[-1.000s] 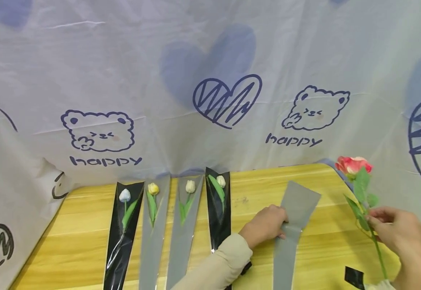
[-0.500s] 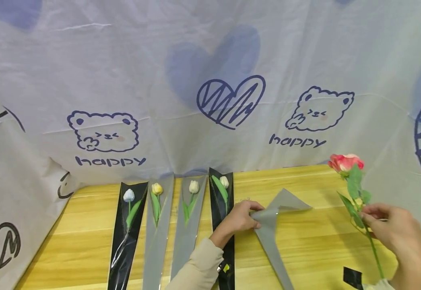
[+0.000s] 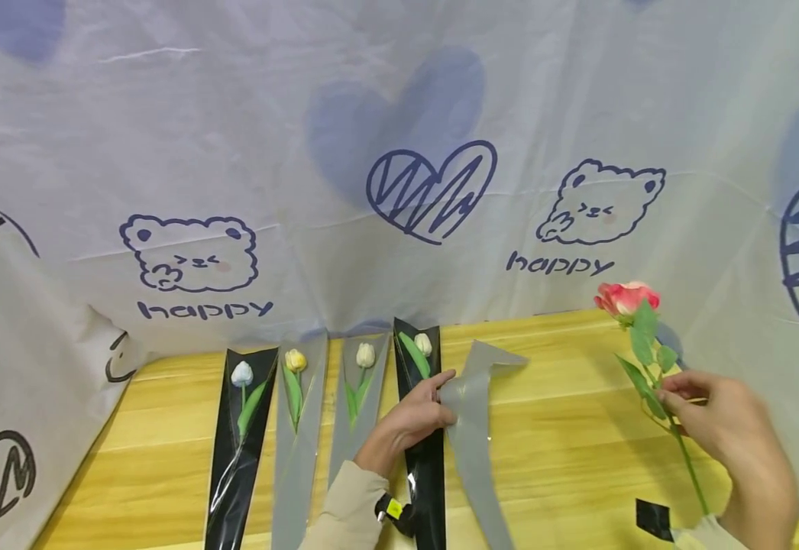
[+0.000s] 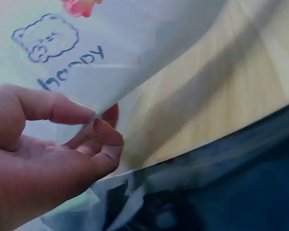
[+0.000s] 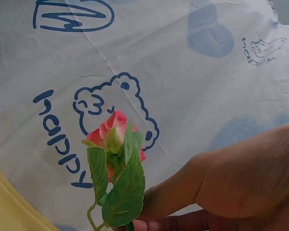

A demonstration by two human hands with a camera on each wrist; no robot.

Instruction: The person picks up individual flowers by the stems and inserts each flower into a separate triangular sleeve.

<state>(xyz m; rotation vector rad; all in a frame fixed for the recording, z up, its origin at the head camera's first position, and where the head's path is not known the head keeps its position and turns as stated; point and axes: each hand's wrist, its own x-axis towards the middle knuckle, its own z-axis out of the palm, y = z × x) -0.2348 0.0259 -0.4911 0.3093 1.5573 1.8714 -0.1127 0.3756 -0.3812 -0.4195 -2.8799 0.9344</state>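
Observation:
My left hand [image 3: 409, 420] pinches the edge of a grey flower sleeve [image 3: 471, 435], whose top corner folds over to the right. In the left wrist view the thumb and fingers [image 4: 108, 139] meet on its translucent edge. On the right, my right hand [image 3: 722, 428] pinches the stem of a pink artificial rose [image 3: 628, 299] just below its leaves, the bloom upward. The right wrist view shows the rose [image 5: 114, 132] with green leaves [image 5: 125, 195] beside the thumb. Close to the left hand lies a black sleeve [image 3: 427, 473] holding a white tulip [image 3: 423, 345].
Further left lie a black sleeve [image 3: 231, 489] with a pale blue tulip, a grey sleeve [image 3: 294, 489] with a yellow tulip, and another grey sleeve [image 3: 351, 451] with a cream tulip. Behind the yellow wooden table [image 3: 564, 428] hangs a printed white cloth [image 3: 289, 153].
The left hand has carried the grey sleeve leftward, close to the black one, and its top has folded over. The right hand with the rose has shifted slightly left.

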